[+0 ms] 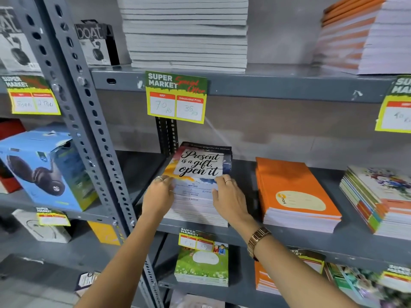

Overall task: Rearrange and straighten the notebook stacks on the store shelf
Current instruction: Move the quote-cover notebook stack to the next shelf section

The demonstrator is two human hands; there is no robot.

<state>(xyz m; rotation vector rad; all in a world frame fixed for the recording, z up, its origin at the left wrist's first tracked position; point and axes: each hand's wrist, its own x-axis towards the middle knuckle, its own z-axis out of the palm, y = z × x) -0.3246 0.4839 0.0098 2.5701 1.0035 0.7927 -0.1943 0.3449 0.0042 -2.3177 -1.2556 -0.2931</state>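
Two forearms reach in to the middle shelf (244,235). The left hand (158,197) and right hand (229,197) clasp opposite sides of the stack (196,197), left of the orange stack (295,192), probably to square its edges.

Grey metal shelf (242,235), middle level: notebook stack (198,196) at left with "Present is a gift, open it" cover on top, orange notebook stack (295,192) beside it, mixed-colour stack (378,201) at right. Upper shelf (266,83): tall grey stack (186,32), orange-striped stack (360,34). Lower shelf (242,292): green-cover stack (201,265).
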